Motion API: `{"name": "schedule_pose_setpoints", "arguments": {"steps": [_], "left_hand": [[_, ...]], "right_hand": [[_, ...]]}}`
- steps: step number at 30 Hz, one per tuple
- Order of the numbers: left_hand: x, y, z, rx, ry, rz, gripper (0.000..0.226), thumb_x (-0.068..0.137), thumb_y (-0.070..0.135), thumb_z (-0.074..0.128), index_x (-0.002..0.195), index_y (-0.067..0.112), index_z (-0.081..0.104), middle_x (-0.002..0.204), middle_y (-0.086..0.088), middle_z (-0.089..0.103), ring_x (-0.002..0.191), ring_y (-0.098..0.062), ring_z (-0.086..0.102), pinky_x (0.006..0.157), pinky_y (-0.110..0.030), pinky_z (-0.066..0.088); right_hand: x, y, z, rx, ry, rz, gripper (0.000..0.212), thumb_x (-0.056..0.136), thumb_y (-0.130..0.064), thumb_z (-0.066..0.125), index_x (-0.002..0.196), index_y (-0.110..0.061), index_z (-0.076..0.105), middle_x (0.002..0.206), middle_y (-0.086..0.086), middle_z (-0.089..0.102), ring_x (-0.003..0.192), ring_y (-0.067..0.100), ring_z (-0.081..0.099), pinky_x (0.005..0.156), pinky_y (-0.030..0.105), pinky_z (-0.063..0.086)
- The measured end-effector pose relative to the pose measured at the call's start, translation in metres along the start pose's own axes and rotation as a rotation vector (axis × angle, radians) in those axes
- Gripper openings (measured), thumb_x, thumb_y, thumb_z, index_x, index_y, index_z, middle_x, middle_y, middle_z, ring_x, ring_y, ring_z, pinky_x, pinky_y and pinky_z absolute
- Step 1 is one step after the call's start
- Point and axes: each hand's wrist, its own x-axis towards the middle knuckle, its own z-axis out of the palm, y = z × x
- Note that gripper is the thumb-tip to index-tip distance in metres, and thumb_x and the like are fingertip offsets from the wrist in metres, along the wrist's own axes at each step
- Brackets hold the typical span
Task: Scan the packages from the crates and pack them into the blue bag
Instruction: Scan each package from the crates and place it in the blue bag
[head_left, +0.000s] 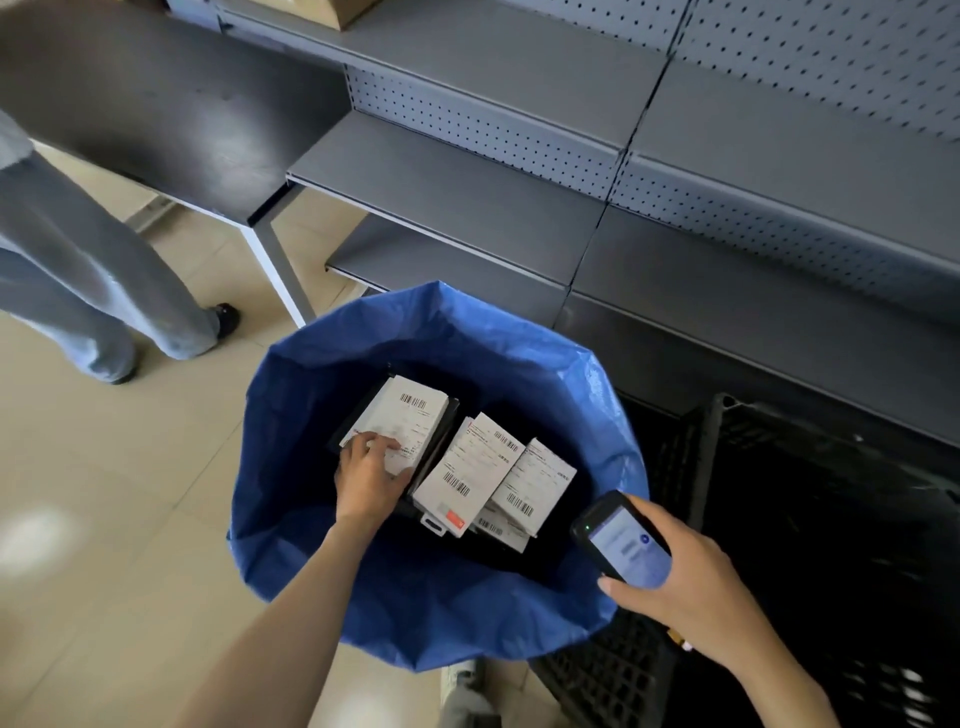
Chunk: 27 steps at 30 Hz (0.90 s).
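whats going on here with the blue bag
A person is packing parcels. Their left hand reaches into the blue bag and holds a white-labelled package by its near edge, beside other labelled packages already lying inside. Their right hand holds a handheld scanner, screen lit, over the bag's right rim. To the right sit black crates; another person's legs are at the left.

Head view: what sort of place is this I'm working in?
Probably a warehouse or shop stockroom: grey metal shelving with pegboard backs, black plastic crates on the floor, and a blue bag of barcode-labelled packages, with a handheld scanner in the right hand.
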Motion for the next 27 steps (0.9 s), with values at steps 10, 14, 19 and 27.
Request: {"name": "schedule_pose_setpoints", "arguments": {"steps": [10,14,19,27], "left_hand": [[-0.09,0.092,-0.002,-0.179,0.083,0.409,0.023,0.095,0.013,0.069,0.115,0.024,0.07,0.13,0.012,0.054,0.122,-0.006,0.051,0.098,-0.018,0.04],[-0.146,0.143,0.005,-0.109,0.017,0.539,0.021,0.098,0.016,0.064,0.115,0.028,0.07,0.126,0.018,0.056,0.116,0.0,0.054,0.092,-0.005,0.037],[-0.209,0.197,0.03,0.016,-0.063,0.671,0.018,0.099,0.022,0.061,0.113,0.03,0.067,0.115,0.017,0.061,0.105,-0.009,0.058,0.085,-0.032,0.05],[-0.276,0.269,0.084,0.057,-0.149,0.807,0.016,0.099,0.023,0.061,0.113,0.03,0.065,0.108,0.017,0.057,0.095,-0.013,0.061,0.076,-0.035,0.052]], "right_hand": [[-0.037,0.026,-0.024,0.107,0.166,-0.062,0.076,0.068,-0.032,0.094,0.115,-0.073,0.051,0.108,-0.037,0.066,0.097,-0.012,0.065,0.076,0.025,0.06],[-0.072,0.055,-0.044,0.162,0.187,-0.07,0.077,0.068,-0.034,0.095,0.129,-0.057,0.053,0.109,-0.031,0.066,0.093,-0.011,0.064,0.055,0.016,0.055],[-0.129,0.11,-0.073,0.185,0.19,-0.032,0.082,0.067,-0.047,0.093,0.136,-0.051,0.05,0.115,-0.026,0.064,0.089,0.001,0.068,0.059,0.041,0.064],[-0.201,0.183,-0.105,0.092,0.329,0.049,0.094,0.07,-0.051,0.09,0.15,-0.036,0.044,0.13,-0.018,0.061,0.113,0.007,0.062,0.073,0.024,0.06]]}}
